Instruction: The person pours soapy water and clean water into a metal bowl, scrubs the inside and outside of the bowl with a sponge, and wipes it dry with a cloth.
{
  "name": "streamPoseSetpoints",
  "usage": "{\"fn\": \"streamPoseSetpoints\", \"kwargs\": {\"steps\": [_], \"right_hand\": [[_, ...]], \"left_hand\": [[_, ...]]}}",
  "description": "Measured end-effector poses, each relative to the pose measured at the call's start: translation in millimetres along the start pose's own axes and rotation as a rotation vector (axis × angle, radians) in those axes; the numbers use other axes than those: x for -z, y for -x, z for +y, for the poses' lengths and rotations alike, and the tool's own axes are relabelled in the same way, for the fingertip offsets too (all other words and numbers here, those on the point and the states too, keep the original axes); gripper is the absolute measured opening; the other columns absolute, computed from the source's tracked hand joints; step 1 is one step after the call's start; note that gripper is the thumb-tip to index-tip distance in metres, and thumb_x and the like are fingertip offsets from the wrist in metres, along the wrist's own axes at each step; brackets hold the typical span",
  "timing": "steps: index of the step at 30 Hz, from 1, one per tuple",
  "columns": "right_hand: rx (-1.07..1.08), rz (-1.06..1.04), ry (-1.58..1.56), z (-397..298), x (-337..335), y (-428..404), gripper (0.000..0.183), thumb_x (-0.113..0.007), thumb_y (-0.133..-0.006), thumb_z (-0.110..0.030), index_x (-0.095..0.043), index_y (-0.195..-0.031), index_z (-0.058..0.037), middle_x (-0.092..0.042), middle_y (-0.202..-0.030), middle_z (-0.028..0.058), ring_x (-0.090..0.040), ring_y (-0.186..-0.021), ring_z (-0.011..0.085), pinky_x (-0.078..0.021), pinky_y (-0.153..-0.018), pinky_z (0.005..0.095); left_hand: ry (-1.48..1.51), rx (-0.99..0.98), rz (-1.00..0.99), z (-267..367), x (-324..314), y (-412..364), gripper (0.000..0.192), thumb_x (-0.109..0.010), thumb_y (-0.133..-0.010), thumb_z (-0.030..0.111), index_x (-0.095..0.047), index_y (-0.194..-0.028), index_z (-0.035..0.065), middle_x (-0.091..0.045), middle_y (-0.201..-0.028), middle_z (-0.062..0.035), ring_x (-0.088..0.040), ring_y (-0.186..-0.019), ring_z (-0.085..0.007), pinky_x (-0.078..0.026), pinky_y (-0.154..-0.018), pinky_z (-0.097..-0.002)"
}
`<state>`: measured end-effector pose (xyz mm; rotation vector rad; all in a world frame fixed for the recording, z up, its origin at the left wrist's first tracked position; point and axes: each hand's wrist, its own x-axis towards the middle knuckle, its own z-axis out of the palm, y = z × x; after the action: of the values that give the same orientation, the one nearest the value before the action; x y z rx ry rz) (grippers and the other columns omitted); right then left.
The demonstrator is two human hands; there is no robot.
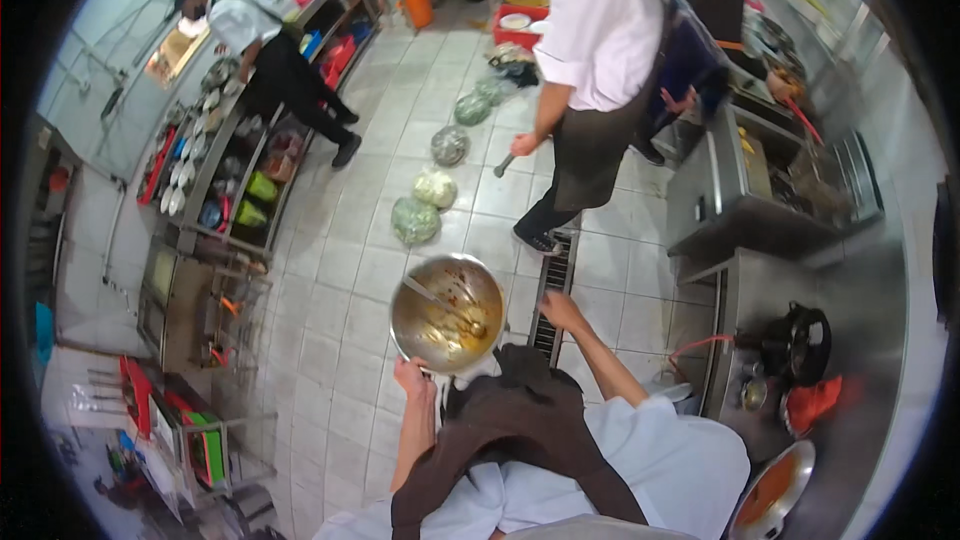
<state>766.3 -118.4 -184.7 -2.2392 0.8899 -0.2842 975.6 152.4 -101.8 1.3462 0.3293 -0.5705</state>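
Note:
My left hand (415,377) grips the near rim of a large stainless steel mixing bowl (409,315), which is tilted so its inside faces me. Brown and yellowish sauce residue smears the bowl's inner wall. A metal ladle or long spoon (429,291) rests in it, its handle leaning on the upper left side and its head in the residue. To the right of the bowl and apart from it, my right hand (561,310) hangs over the floor drain grate (553,292). Its fingers look curled, and no object shows in it; blur hides the details.
Bags of vegetables (415,220) lie in a row on the tiled floor ahead. A person holding a utensil (592,75) stands ahead right; another person (277,60) bends at the left shelving (262,187). Steel counters (739,330) and a pan of orange sauce (769,491) line my right.

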Motion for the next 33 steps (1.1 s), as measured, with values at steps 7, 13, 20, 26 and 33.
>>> {"fn": "streamPoseSetpoints", "kwargs": {"steps": [7,13,20,26,33], "right_hand": [[0.249,-0.081,-0.409,-204.4,0.1,-242.6,0.020,-0.059,-0.073,-0.017,-0.059,-0.082,0.0013,-0.062,-0.078,0.0177,-0.061,-0.075,0.0308,-0.0469,-0.069,0.0363],[0.211,-0.045,-0.527,-202.9,-6.9,-381.1,0.016,-0.058,-0.078,-0.011,-0.058,-0.090,0.0005,-0.061,-0.073,0.0057,-0.058,-0.059,0.0120,-0.0443,-0.053,0.0258],[-0.241,0.141,-0.617,-178.6,23.2,-403.1,0.014,-0.057,-0.078,-0.006,-0.057,-0.088,0.0037,-0.059,-0.069,0.0075,-0.059,-0.059,0.0130,-0.0459,-0.055,0.0261],[-0.609,0.305,-0.785,-155.5,50.9,-449.1,0.013,-0.056,-0.078,-0.005,-0.057,-0.088,0.0028,-0.059,-0.071,0.0065,-0.060,-0.062,0.0135,-0.0462,-0.056,0.0250],[-0.595,0.315,-0.729,-84.2,112.5,-604.8,0.016,-0.058,-0.080,-0.011,-0.058,-0.091,-0.0002,-0.059,-0.080,0.0070,-0.060,-0.063,0.0138,-0.0437,-0.053,0.0262]], "left_hand": [[0.223,-0.111,0.267,102.5,-26.1,-79.3,0.035,-0.045,-0.054,-0.012,-0.047,-0.082,0.0076,-0.051,-0.067,-0.0016,-0.045,-0.052,-0.0103,-0.032,-0.043,-0.0227],[0.232,-0.142,0.283,157.4,-68.0,-212.9,0.036,-0.047,-0.051,-0.010,-0.048,-0.082,0.0069,-0.052,-0.070,-0.0022,-0.047,-0.054,-0.0112,-0.031,-0.044,-0.0214],[0.173,-0.109,0.207,232.9,-179.4,-373.0,0.036,-0.048,-0.051,-0.011,-0.048,-0.084,0.0049,-0.051,-0.074,-0.0039,-0.044,-0.053,-0.0121,-0.033,-0.044,-0.0227],[-0.007,0.001,0.050,308.0,-337.3,-500.6,0.030,-0.049,-0.054,-0.010,-0.042,-0.076,0.0090,-0.048,-0.071,-0.0031,-0.042,-0.051,-0.0122,-0.030,-0.043,-0.0230],[0.024,0.040,-0.067,292.5,-535.0,-573.0,0.033,-0.047,-0.051,-0.012,-0.040,-0.075,0.0102,-0.047,-0.069,-0.0018,-0.044,-0.053,-0.0127,-0.032,-0.044,-0.0251]]}}
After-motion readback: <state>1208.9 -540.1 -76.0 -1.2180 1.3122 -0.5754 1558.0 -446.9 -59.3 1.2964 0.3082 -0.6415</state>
